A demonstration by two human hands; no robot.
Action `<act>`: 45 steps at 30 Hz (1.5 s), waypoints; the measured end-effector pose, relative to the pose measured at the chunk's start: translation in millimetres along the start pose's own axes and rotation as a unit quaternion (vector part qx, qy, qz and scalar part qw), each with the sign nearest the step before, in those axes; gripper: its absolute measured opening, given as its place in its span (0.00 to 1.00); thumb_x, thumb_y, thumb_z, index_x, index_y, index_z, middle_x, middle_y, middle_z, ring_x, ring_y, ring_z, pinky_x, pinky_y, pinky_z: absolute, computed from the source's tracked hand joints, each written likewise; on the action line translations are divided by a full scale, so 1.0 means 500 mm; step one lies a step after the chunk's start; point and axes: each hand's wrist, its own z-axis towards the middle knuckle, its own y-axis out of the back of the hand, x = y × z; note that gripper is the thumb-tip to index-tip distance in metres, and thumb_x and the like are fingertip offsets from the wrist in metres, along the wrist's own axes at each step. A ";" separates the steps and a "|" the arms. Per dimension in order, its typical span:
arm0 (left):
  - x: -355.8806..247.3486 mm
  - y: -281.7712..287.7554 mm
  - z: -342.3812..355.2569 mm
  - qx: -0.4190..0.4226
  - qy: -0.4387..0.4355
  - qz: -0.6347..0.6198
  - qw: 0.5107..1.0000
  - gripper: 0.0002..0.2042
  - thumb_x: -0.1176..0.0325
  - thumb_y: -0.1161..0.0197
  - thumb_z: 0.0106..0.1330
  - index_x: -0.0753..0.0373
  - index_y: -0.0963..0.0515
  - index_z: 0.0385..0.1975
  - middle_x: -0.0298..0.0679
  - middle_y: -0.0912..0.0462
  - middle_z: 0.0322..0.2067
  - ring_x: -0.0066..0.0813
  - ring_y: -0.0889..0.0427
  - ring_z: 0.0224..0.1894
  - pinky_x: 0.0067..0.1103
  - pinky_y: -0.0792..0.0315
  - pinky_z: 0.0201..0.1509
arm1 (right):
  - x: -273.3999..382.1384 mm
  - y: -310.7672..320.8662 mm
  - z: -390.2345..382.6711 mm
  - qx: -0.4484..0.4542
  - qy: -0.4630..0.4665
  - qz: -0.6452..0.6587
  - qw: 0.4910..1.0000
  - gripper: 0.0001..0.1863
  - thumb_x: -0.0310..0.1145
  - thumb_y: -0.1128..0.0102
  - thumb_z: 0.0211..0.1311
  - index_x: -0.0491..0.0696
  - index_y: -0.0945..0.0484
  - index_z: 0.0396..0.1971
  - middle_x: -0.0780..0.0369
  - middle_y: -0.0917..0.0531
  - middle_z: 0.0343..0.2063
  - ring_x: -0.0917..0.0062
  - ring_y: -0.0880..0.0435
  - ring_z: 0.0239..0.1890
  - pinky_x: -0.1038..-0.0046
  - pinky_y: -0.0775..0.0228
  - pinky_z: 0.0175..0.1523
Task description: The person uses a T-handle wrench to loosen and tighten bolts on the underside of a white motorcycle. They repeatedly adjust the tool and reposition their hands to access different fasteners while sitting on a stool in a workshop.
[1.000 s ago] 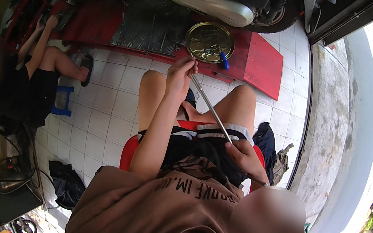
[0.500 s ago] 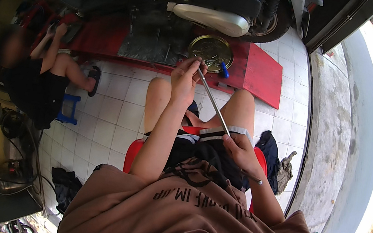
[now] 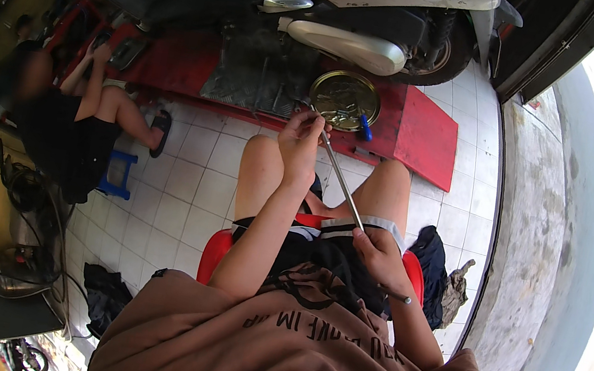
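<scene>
A long, slim, shiny T-handle wrench (image 3: 340, 175) slants across above my lap. My right hand (image 3: 378, 256) is closed around its near end, and a short bar end sticks out below the palm at another angle. At the far end, the fingers of my left hand (image 3: 300, 139) are pinched around the tip. A small dark piece shows at these fingertips, too small to make out. Just beyond my left hand, a round gold-coloured tray (image 3: 323, 89) holds several small metal parts. A blue-handled tool (image 3: 365, 127) lies at the tray's right edge.
A motorbike (image 3: 351, 47) stands beyond a low red platform (image 3: 429, 133) with a dark mat (image 3: 241, 74). Another person (image 3: 60, 122) sits at left beside a blue stool (image 3: 120, 173). Dark cloths (image 3: 428, 266) lie right of my red chair (image 3: 215, 254). Hoses and a compressor-like machine (image 3: 23, 272) are at lower left.
The whole view has shifted slightly, with the scene lower and further right in it. Both hands keep their hold on the wrench at nearly the same slant.
</scene>
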 end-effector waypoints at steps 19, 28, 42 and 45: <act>0.171 -0.256 0.160 0.267 0.209 0.177 0.924 0.26 0.72 0.44 0.63 0.47 0.40 0.61 0.36 0.22 0.26 0.26 0.20 0.24 0.21 0.29 0.26 | -0.089 0.085 0.231 -0.253 0.032 0.076 0.964 0.23 0.40 0.54 0.71 0.44 0.31 0.15 0.71 0.36 0.11 0.88 0.41 0.15 0.79 0.51 0.20; 0.262 -0.337 0.317 0.286 0.245 0.163 0.912 0.29 0.73 0.44 0.64 0.45 0.44 0.63 0.35 0.25 0.24 0.25 0.24 0.21 0.22 0.28 0.25 | -0.095 0.200 0.393 -0.291 -0.037 -0.004 0.956 0.25 0.43 0.48 0.66 0.35 0.27 0.19 0.57 0.32 0.11 0.76 0.35 0.16 0.66 0.41 0.24; 0.286 -0.337 0.354 0.297 0.252 0.150 0.909 0.27 0.73 0.46 0.65 0.45 0.44 0.63 0.36 0.25 0.25 0.27 0.22 0.22 0.23 0.26 0.26 | -0.138 0.225 0.446 -0.312 0.014 0.008 0.950 0.25 0.41 0.46 0.65 0.35 0.28 0.15 0.62 0.34 0.09 0.83 0.38 0.16 0.70 0.45 0.21; 0.289 -0.330 0.366 0.313 0.255 0.126 0.906 0.32 0.75 0.45 0.63 0.49 0.49 0.65 0.40 0.23 0.25 0.29 0.22 0.19 0.26 0.24 0.24 | -0.161 0.215 0.459 -0.310 0.032 0.027 0.950 0.25 0.41 0.47 0.65 0.37 0.29 0.14 0.64 0.34 0.09 0.84 0.39 0.15 0.72 0.47 0.20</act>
